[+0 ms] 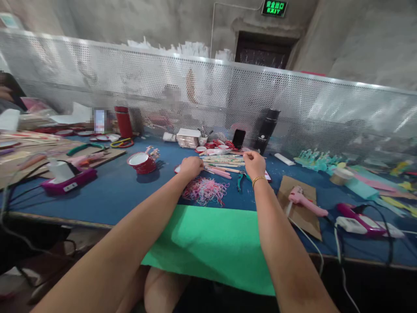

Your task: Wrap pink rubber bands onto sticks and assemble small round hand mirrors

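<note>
My left hand [191,167] is closed, its fingers curled at the left end of a row of thin pale sticks [224,161]. What it grips, if anything, is hidden. Beyond the right end of the sticks, my right hand [254,163] makes a pinch, with nothing I can make out between the fingertips. A tangled heap of pink, white and purple strands [206,190] lies between my forearms. Several pink rods [220,172] rest just behind it. Teal-handled pliers [240,180] lie beside my right hand. A green sheet [215,243] spreads from the table edge over my lap.
A red pot [142,162] holding sticks stands left. Glue gun [306,202] and cardboard [306,221] lie right, near a purple power strip [361,219]; another power strip [69,180] sits left. A black bottle [267,130] and phone [239,138] stand before the perforated metal screen [146,82].
</note>
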The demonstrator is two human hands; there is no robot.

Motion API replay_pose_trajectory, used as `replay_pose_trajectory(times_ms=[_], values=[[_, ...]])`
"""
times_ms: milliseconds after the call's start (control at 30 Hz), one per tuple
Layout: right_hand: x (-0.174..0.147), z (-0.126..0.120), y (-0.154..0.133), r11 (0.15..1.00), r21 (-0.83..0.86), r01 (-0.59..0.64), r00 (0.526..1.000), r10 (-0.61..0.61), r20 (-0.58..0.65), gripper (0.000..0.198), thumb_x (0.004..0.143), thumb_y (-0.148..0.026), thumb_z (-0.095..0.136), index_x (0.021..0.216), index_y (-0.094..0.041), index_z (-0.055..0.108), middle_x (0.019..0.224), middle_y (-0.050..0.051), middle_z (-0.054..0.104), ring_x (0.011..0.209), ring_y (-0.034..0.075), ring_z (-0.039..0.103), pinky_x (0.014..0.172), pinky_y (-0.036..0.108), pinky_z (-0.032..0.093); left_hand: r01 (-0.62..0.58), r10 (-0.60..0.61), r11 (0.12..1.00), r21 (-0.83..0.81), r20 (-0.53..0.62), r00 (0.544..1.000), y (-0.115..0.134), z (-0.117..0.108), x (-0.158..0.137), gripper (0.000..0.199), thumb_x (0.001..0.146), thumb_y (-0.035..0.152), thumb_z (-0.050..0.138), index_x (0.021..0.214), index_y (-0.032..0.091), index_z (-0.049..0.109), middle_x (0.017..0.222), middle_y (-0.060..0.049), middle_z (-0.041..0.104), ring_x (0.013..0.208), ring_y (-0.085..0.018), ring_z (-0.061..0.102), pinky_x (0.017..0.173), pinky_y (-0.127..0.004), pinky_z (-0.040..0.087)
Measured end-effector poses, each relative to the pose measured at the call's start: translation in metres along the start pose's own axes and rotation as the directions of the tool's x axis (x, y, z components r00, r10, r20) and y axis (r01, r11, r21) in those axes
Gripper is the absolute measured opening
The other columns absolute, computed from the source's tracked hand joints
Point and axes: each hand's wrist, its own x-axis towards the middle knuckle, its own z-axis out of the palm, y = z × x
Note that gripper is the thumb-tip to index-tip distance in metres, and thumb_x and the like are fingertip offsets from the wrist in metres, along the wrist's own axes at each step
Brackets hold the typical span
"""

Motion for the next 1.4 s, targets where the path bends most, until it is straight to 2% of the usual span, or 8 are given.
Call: replay_pose_trajectory(times_ms=[133, 233, 400, 500, 967, 1133, 1300, 1400], values=[[-0.002, -0.002, -0.002, 0.996, -0.086, 0.011, 1.0, -0.008, 0.029, 0.026, 0.085, -0.029, 0.051, 0.096, -0.019, 0.072, 0.095, 0.007, 0.075, 0.09, 0.021, 0.067, 0.083, 0.029, 0.048, -0.055, 0.056, 0.998, 0.012, -0.086, 0.995, -0.005, 0.007, 0.004, 0.031, 0.081, 0.029, 0.057, 0.106, 0.02, 0.071, 0.113, -0.012, 0.067, 0.109, -0.026, 0.059, 0.097, -0.035, 0.045], [-0.009, 0.004, -0.006, 0.968, -0.237, 0.083, 0.987, -0.047, 0.155, 0.027, 0.087, -0.026, 0.049, 0.1, -0.022, 0.072, 0.102, 0.005, 0.074, 0.098, 0.02, 0.066, 0.088, 0.03, 0.047, -0.089, 0.09, 0.996, 0.022, -0.077, 0.993, -0.007, 0.012, 0.006, 0.036, 0.085, 0.028, 0.051, 0.115, 0.019, 0.068, 0.116, -0.013, 0.066, 0.111, -0.026, 0.059, 0.1, -0.036, 0.043], [-0.023, 0.023, -0.011, 0.814, -0.538, 0.217, 0.918, 0.017, 0.396, 0.034, 0.09, -0.025, 0.045, 0.113, -0.03, 0.069, 0.121, 0.004, 0.069, 0.117, 0.026, 0.057, 0.102, 0.048, 0.037, -0.083, 0.084, 0.996, 0.029, -0.022, 0.996, -0.001, 0.012, 0.005, 0.039, 0.09, 0.023, 0.041, 0.12, 0.018, 0.066, 0.118, -0.013, 0.067, 0.109, -0.024, 0.062, 0.099, -0.035, 0.045], [-0.027, 0.031, -0.012, 0.732, -0.622, 0.28, 0.872, 0.077, 0.483, 0.035, 0.09, -0.022, 0.044, 0.116, -0.026, 0.067, 0.129, 0.008, 0.064, 0.125, 0.03, 0.05, 0.105, 0.059, 0.028, -0.069, 0.068, 0.997, 0.046, 0.026, 0.997, 0.003, 0.011, 0.002, 0.039, 0.089, 0.021, 0.041, 0.119, 0.018, 0.067, 0.117, -0.014, 0.068, 0.107, -0.024, 0.064, 0.095, -0.034, 0.047], [-0.027, 0.037, -0.014, 0.755, -0.575, 0.315, 0.84, 0.06, 0.54, 0.044, 0.09, -0.02, 0.038, 0.129, -0.027, 0.055, 0.137, 0.01, 0.057, 0.128, 0.028, 0.048, 0.106, 0.062, 0.025, -0.113, 0.112, 0.993, -0.041, -0.02, 0.994, 0.012, 0.001, -0.003, 0.052, 0.083, 0.015, 0.047, 0.133, 0.019, 0.059, 0.126, -0.012, 0.066, 0.115, -0.023, 0.062, 0.1, -0.03, 0.045], [-0.031, 0.041, -0.016, 0.73, -0.573, 0.372, 0.802, 0.058, 0.595, 0.042, 0.088, -0.019, 0.041, 0.127, -0.025, 0.056, 0.135, 0.011, 0.059, 0.126, 0.029, 0.051, 0.107, 0.065, 0.02, -0.076, 0.077, 0.997, -0.01, 0.041, 0.996, 0.009, -0.001, -0.007, 0.045, 0.078, 0.011, 0.051, 0.118, 0.019, 0.069, 0.119, -0.014, 0.068, 0.11, -0.025, 0.064, 0.096, -0.033, 0.047], [-0.032, 0.042, -0.016, 0.723, -0.553, 0.414, 0.788, 0.019, 0.615, 0.038, 0.09, -0.019, 0.038, 0.116, -0.029, 0.063, 0.13, 0.008, 0.062, 0.12, 0.027, 0.056, 0.106, 0.064, 0.02, -0.072, 0.075, 0.99, -0.123, 0.021, 0.997, 0.01, 0.0, -0.005, 0.039, 0.075, 0.011, 0.052, 0.106, 0.02, 0.074, 0.106, -0.01, 0.073, 0.101, -0.022, 0.066, 0.09, -0.028, 0.048], [-0.03, 0.041, -0.015, 0.741, -0.547, 0.389, 0.81, 0.008, 0.587, 0.038, 0.089, -0.021, 0.039, 0.116, -0.031, 0.064, 0.129, 0.007, 0.063, 0.118, 0.026, 0.057, 0.105, 0.06, 0.023, -0.065, 0.064, 0.985, -0.159, -0.014, 0.998, 0.008, 0.0, -0.002, 0.036, 0.075, 0.015, 0.056, 0.106, 0.021, 0.074, 0.105, -0.008, 0.074, 0.098, -0.02, 0.066, 0.087, -0.025, 0.048]])
